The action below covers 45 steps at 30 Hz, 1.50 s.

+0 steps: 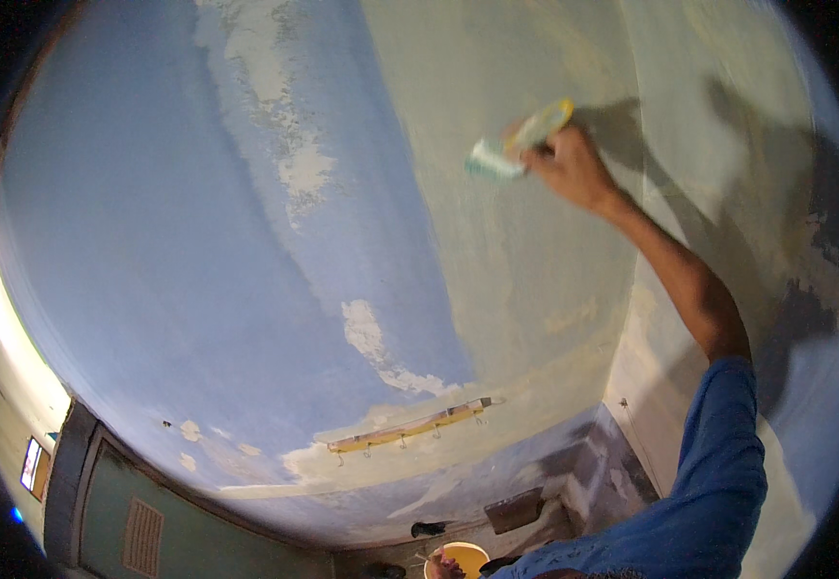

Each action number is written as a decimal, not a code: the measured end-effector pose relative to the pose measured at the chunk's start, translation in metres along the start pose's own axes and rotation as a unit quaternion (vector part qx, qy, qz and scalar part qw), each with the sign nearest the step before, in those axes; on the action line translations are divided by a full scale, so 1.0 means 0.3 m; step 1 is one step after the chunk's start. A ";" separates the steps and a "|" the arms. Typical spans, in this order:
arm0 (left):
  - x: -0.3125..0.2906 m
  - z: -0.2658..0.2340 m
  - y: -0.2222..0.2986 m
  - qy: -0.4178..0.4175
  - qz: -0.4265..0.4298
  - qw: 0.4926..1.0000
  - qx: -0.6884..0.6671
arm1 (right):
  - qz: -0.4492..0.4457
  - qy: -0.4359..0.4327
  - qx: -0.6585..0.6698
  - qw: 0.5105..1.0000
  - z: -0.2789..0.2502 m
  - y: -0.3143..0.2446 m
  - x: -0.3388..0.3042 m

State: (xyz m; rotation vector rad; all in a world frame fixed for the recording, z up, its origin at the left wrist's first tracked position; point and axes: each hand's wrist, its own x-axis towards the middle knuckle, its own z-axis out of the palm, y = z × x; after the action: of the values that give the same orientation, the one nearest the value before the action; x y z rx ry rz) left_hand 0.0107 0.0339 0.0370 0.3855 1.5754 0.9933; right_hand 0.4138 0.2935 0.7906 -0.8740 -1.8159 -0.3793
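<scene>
One brush (495, 160), raised, at pale-green wall (535, 280); blur hides whether touching. Right hand (574, 172) closed round its yellow handle (552, 117). Left hand (446, 567) at yellow bucket (469, 546), grip impossible to tell. Brush likely light: handle stiff, bristles soft, perhaps slippery where wet. Best hold: handle, fingers clear of bristles.

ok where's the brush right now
In the head view, the brush is in the upper half, slightly right of centre, held in the right hand, over the pale green paint just right of the blue paint.
</scene>
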 end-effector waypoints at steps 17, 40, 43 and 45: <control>-0.032 0.022 0.092 -0.012 -0.053 0.999 0.003 | -0.264 -0.144 -0.149 0.942 0.129 -0.003 -0.247; 0.061 0.141 0.143 -0.064 -0.069 0.996 -0.010 | -0.328 0.217 -0.358 0.847 -0.167 0.072 0.492; 0.066 0.143 0.147 -0.066 -0.071 0.995 -0.006 | -0.258 0.148 -0.257 0.920 -0.074 0.007 0.381; 0.064 0.141 0.146 -0.066 -0.073 0.995 -0.006 | -0.162 0.148 -0.131 0.967 -0.059 -0.035 0.377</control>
State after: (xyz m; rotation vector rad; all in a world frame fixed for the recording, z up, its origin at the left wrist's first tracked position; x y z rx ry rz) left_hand 0.0327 0.0895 0.0597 0.3170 1.4554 0.8481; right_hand 0.3961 0.3193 0.9010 -0.6519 -1.6491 -0.9269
